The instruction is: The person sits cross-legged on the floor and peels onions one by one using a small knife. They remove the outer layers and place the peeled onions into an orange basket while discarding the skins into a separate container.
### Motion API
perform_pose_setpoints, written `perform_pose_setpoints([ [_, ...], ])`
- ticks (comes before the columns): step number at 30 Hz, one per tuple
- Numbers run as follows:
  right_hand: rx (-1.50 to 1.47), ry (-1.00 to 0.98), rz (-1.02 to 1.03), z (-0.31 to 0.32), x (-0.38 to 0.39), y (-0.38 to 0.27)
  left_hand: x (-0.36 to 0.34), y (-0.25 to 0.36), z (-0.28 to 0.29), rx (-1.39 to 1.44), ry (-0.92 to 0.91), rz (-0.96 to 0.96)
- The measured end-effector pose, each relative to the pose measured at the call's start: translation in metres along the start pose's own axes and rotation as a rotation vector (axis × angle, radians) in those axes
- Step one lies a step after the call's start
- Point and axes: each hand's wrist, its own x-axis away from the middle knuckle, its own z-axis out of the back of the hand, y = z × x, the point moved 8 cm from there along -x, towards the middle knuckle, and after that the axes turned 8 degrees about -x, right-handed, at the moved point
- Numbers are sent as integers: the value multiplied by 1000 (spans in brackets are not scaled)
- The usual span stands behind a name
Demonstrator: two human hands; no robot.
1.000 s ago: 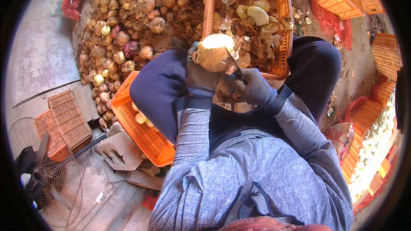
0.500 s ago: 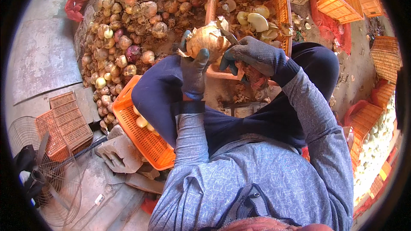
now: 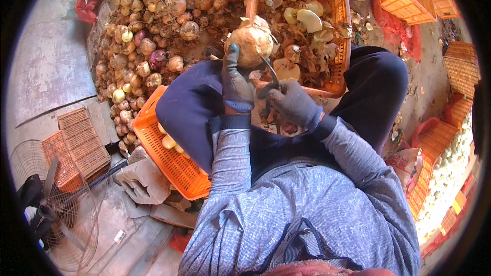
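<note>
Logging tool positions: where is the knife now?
In the head view's upper middle, the knife is in the right hand, by the lower right side of the onion.

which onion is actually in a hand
The big brown-skinned onion in the left hand, next to the knife in the right hand. It alone is held; the heaped onions ahead on the left lie loose.

A wire fan (image 3: 47, 214) stands on grey floor (image 3: 140, 230).
</note>
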Motion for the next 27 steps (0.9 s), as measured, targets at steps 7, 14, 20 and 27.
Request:
perform_pose_setpoints([
  [7, 219, -63, 68, 34, 6, -56, 12, 13, -20, 179, -28, 91],
  [14, 71, 194, 252, 74, -14, -79, 23, 7, -39, 215, -159, 244],
  [20, -89, 166, 104, 81, -30, -29, 26, 14, -34, -280, -214, 159],
  [27, -570, -49, -17, 44, -23, -9, 51, 51, -54, -348, -256, -160],
])
